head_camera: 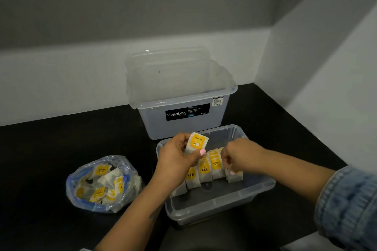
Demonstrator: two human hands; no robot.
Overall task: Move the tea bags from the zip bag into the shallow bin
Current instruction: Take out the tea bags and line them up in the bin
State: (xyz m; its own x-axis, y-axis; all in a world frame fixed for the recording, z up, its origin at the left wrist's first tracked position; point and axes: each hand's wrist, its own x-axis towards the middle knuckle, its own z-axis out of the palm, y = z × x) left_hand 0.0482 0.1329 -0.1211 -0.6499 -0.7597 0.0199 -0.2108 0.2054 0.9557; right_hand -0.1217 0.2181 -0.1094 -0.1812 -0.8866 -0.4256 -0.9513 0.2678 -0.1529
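The left hand reaches over the shallow bin's left wall, fingers and thumb pinching one tea bag upright above the row of bags standing in the bin. The right hand, wrist bent down, curls its fingers onto the row's right end, gripping bags there. The zip bag lies open on the black counter left of the bin, more bags inside. A taller tub stands behind.
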